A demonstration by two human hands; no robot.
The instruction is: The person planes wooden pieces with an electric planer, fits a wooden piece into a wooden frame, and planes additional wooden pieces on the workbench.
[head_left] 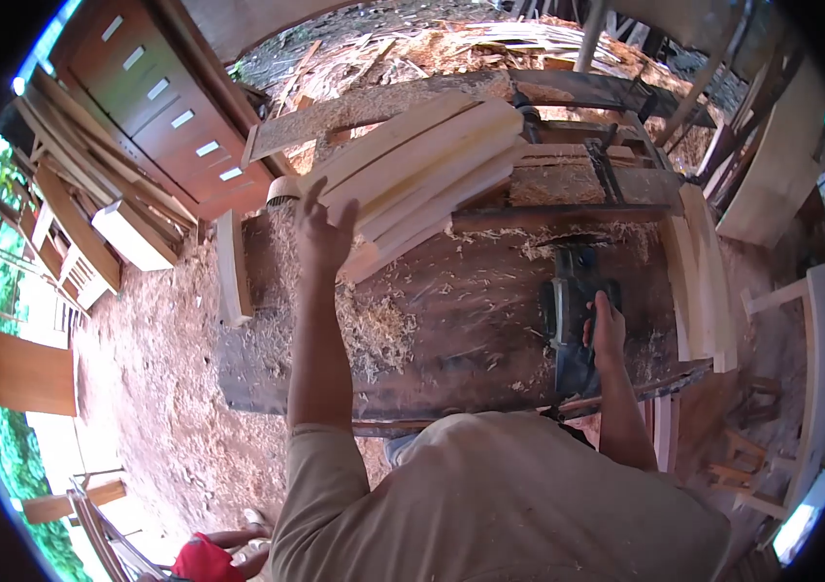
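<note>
My left hand (325,231) is held up with its fingers apart, at the near left end of a stack of pale planed boards (422,160). Nothing shows in it, and I cannot tell whether it touches the wood. The boards lie slanted across the far side of a dark workbench (451,330). To the right, my right hand (609,328) is closed round the handle of a dark electric planer (568,306), which rests on the bench top. The planer's underside is hidden.
Wood shavings (374,330) litter the bench. Pale boards (699,276) stand at its right end, and a short plank (232,267) at its left. A panelled wooden door (155,107) leans at the back left. Another person's red garment (207,560) shows at the lower left.
</note>
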